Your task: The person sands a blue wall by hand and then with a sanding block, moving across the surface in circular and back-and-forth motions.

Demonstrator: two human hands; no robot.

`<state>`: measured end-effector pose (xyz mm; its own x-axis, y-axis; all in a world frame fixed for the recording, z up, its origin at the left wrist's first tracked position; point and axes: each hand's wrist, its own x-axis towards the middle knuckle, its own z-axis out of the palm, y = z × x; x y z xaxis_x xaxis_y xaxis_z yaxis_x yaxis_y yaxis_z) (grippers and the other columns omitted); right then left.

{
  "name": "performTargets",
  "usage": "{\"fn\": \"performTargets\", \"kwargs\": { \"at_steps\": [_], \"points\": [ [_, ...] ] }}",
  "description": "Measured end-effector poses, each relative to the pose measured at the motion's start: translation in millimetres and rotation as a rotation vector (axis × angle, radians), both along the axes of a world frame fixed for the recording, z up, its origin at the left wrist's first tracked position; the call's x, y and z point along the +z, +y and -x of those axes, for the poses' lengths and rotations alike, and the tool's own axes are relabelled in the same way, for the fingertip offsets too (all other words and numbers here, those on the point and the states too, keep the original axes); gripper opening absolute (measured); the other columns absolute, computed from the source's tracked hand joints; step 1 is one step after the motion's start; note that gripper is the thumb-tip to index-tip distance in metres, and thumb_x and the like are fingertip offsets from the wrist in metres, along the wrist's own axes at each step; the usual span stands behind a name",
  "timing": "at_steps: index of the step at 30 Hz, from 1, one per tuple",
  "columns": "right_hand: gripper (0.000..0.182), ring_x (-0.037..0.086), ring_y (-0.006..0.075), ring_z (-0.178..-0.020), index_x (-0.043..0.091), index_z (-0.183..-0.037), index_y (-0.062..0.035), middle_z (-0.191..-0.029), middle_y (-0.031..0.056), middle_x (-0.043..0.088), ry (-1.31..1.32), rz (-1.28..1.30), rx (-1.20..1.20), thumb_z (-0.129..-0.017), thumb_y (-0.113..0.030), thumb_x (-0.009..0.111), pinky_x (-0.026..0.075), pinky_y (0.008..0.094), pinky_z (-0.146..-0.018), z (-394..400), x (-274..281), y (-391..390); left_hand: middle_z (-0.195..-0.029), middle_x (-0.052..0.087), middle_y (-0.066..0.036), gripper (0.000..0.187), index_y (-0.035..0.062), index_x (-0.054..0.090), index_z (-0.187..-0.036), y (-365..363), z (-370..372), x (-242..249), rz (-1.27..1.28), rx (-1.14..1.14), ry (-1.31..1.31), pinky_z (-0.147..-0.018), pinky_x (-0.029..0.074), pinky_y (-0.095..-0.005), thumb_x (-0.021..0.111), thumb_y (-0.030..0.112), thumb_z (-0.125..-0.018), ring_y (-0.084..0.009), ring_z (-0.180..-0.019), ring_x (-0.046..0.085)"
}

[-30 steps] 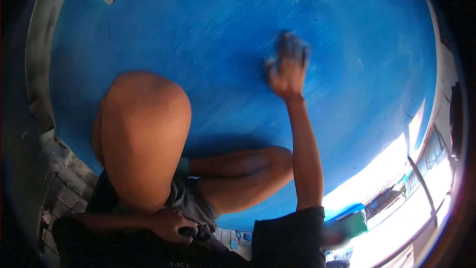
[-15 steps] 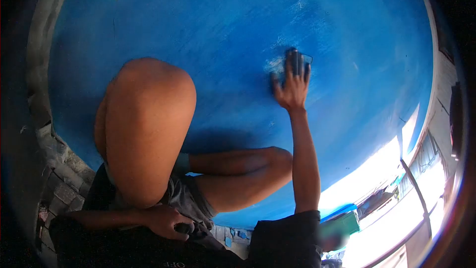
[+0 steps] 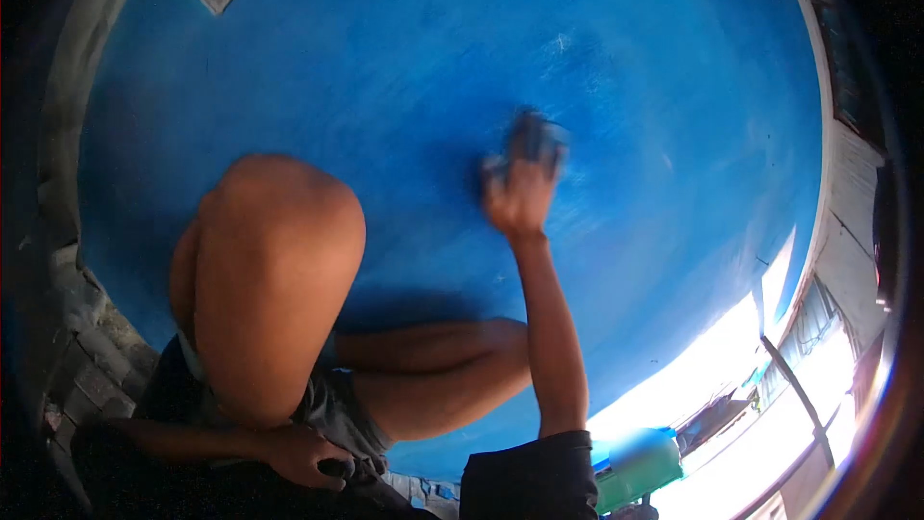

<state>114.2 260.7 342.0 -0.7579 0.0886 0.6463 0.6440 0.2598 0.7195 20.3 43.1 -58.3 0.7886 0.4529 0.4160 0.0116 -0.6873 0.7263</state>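
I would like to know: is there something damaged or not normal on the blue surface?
Yes, a pale streaky patch above the right hand in the picture. Its whitish marks break up the mostly even blue surface; whether they are scratches or residue, I cannot tell.

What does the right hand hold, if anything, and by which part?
It cannot be told: the right hand is blurred over the blue surface. A pale edge shows by its fingers, but any grip is hidden.
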Motion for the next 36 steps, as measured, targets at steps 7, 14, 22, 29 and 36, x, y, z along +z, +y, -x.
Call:
{"fn": "performTargets", "kwargs": {
  "at_steps": [7, 14, 22, 29, 36],
  "points": [
    [0.066, 0.029, 0.0394, -0.145, 0.037, -0.151, -0.0066, -0.158, 0.0125, 0.034, -0.156, 0.071, -0.017, -0.096, -0.042, 0.048, 0.013, 0.0556, -0.12, -3, 17, 3, -0.097, 0.07, -0.02, 0.076, 0.0096, 0.052, -0.14, -10, 24, 20, 0.108, -0.02, 0.181, -0.088, 0.051, -0.0474, 0.05, 0.067, -0.09, -0.0337, -0.092, 0.069],
    [0.067, 0.024, 0.0374, -0.147, 0.037, -0.151, -0.0073, -0.159, 0.0122, 0.032, -0.001, 0.006, 0.014, -0.097, -0.046, 0.042, 0.012, 0.0548, -0.12, 31, -34, -2, -0.112, 0.068, -0.023, 0.072, 0.0137, 0.052, -0.14, -18, 33, 41, 0.159, -0.046, 0.399, -0.095, 0.049, -0.0506, 0.051, 0.066, -0.09, -0.0379, -0.102, 0.066],
    [0.064, 0.024, 0.0373, -0.147, 0.039, -0.149, -0.0045, -0.158, 0.0163, 0.031, 0.406, 0.009, 0.197, -0.098, -0.043, 0.043, 0.012, 0.0546, -0.12, 19, 37, 11, -0.072, 0.067, -0.018, 0.079, 0.0088, 0.052, -0.14, -25, 34, 28, 0.082, 0.012, 0.228, -0.074, 0.055, -0.0446, 0.053, 0.067, -0.087, -0.0304, -0.073, 0.069],
    [0.063, 0.027, 0.0307, -0.147, 0.04, -0.148, -0.0054, -0.158, 0.011, 0.034, -0.538, 0.344, 0.087, -0.095, -0.037, 0.052, 0.016, 0.0533, -0.12, 15, -85, -11, -0.1, 0.069, -0.022, 0.066, 0.0157, 0.055, -0.136, -24, 34, 21, 0.088, -0.009, 0.223, -0.086, 0.051, -0.0491, 0.055, 0.062, -0.09, -0.036, -0.093, 0.068],
    [0.059, 0.032, 0.0319, -0.145, 0.043, -0.148, -0.0131, -0.157, 0.0083, 0.037, -0.236, 0.075, 0.004, -0.094, -0.036, 0.052, 0.017, 0.0528, -0.12, 7, 8, -5, -0.1, 0.069, -0.023, 0.062, 0.0137, 0.055, -0.135, -24, 37, 41, 0.218, -0.096, 0.363, -0.086, 0.051, -0.0485, 0.055, 0.059, -0.092, -0.0346, -0.092, 0.068]
  ]
}}
